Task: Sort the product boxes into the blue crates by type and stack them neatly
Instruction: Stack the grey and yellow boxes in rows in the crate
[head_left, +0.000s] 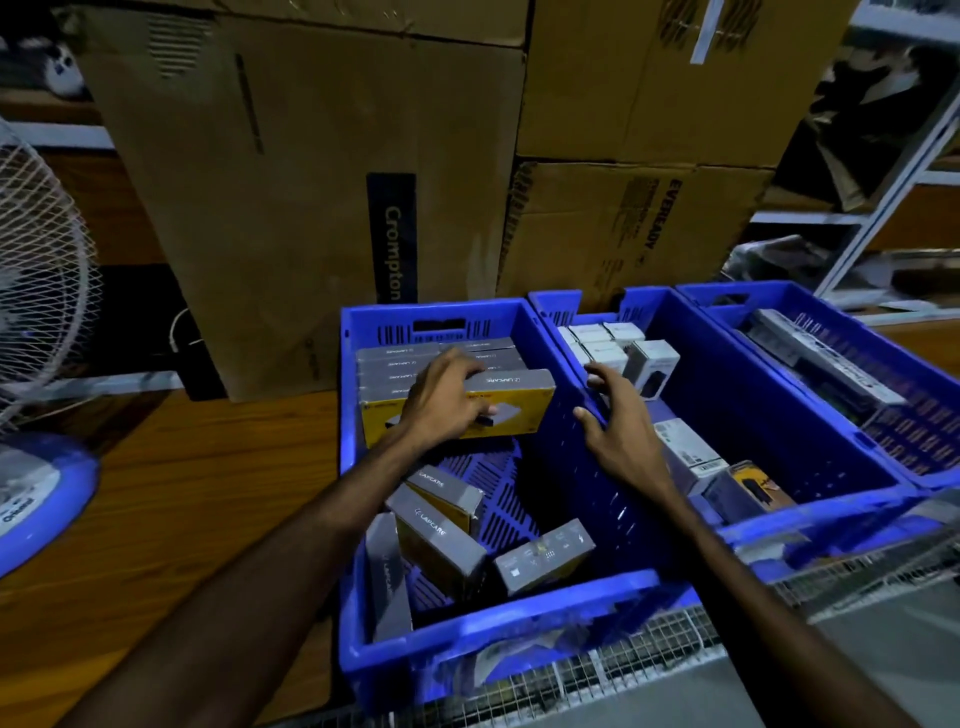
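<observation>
Three blue crates stand side by side. In the left crate (363, 545) a row of grey and yellow boxes stands on edge at the far end. My left hand (444, 397) grips the front yellow box (519, 402) of that row, fingers over its grey top edge. Several more grey and yellow boxes (439, 525) lie loose in the crate's near half. My right hand (618, 421) hovers over the wall between the left and middle crate (753, 415), fingers spread, holding nothing. White boxes (605, 338) are stacked at the middle crate's far end.
The right crate (883, 431) holds long boxes (826, 353). Big cardboard cartons (311, 208) stand behind the crates. A floor fan (36, 322) with a blue base stands at the left on the wooden floor. A wire mesh edge (649, 654) runs along the front.
</observation>
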